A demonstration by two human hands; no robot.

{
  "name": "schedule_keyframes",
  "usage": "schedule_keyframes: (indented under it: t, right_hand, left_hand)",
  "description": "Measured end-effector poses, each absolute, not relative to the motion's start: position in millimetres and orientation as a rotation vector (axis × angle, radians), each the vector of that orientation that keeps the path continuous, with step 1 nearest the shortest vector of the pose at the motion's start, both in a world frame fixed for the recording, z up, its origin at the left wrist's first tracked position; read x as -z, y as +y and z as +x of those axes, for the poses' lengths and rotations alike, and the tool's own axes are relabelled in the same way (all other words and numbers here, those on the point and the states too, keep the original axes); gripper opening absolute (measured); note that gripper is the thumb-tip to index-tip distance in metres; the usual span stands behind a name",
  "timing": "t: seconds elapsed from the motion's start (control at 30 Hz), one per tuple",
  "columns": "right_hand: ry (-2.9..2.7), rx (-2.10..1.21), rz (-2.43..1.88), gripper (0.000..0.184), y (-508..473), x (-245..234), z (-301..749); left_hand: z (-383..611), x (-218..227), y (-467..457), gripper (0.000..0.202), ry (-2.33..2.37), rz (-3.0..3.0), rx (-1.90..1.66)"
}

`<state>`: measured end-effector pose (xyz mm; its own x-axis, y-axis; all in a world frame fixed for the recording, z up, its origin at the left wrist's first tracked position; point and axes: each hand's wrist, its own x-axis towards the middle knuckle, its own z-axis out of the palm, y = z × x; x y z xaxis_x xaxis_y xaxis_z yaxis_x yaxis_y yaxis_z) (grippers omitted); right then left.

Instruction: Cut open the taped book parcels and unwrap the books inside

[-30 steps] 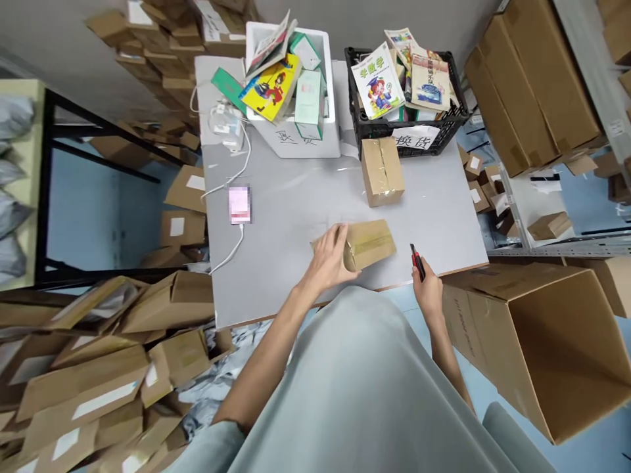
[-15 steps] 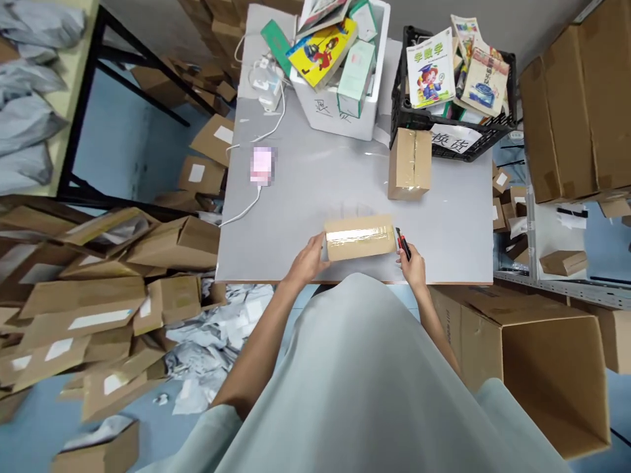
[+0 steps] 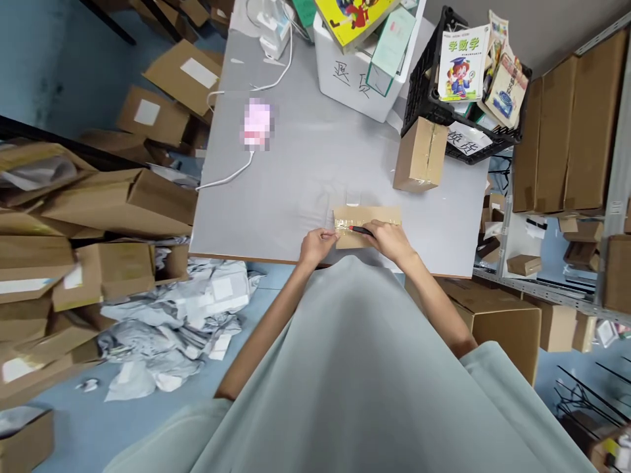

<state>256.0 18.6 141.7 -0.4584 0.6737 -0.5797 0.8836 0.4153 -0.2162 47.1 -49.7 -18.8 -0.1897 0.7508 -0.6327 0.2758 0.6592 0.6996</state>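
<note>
A small cardboard box (image 3: 367, 213) with clear tape along its top lies near the table's front edge. At its left end, my left hand (image 3: 317, 247) is closed, the thumb and fingers pinching the box's edge. A red-and-black utility knife (image 3: 361, 230) is gripped in my right hand (image 3: 392, 240), which is over the right half of the box. The knife points left, its tip end by the taped seam near my left fingers. Whether the blade is in the tape I cannot tell.
A taller taped carton (image 3: 419, 157) stands beside a black crate (image 3: 424, 85) of books. A white foam bin (image 3: 340, 79) holds books and boxes at the back. A white cable (image 3: 229, 179) crosses the table's left side. Opened cartons (image 3: 113, 203) are piled on the left.
My right hand has brought the knife from beside the box's right end to over its taped top. My left hand now pinches the left edge. The view has shifted and turned.
</note>
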Motion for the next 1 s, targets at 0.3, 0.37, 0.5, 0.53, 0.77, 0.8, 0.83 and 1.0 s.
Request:
schedule_keyframes:
  t: [0.3, 0.37, 0.5, 0.53, 0.77, 0.8, 0.83, 1.0]
  right_hand:
    - [2.178, 0.486, 1.141, 0.038, 29, -146, 227]
    - [2.171, 0.475, 1.125, 0.039, 31, -148, 225]
    - [2.177, 0.462, 1.094, 0.038, 36, -153, 219]
    - [2.180, 0.459, 1.084, 0.037, 37, -155, 218]
    - [2.150, 0.437, 1.030, 0.039, 41, -157, 206]
    - [2.151, 0.443, 1.022, 0.039, 41, -156, 204]
    - [2.150, 0.447, 1.018, 0.039, 42, -155, 202]
    - [2.138, 0.476, 1.023, 0.040, 44, -151, 197]
  left_hand:
    - [44, 31, -51, 0.021, 1.630, 0.812, -0.593]
    - [43, 32, -51, 0.022, 1.605, 0.816, -0.610]
    - [43, 34, -49, 0.023, 1.581, 0.811, -0.630]
    - [43, 34, -48, 0.024, 1.577, 0.807, -0.629]
    - [42, 33, -47, 0.027, 1.583, 0.818, -0.597]
    - [42, 33, -47, 0.028, 1.585, 0.818, -0.599]
    - [42, 32, -48, 0.028, 1.589, 0.818, -0.600]
    - [44, 30, -48, 0.026, 1.598, 0.800, -0.584]
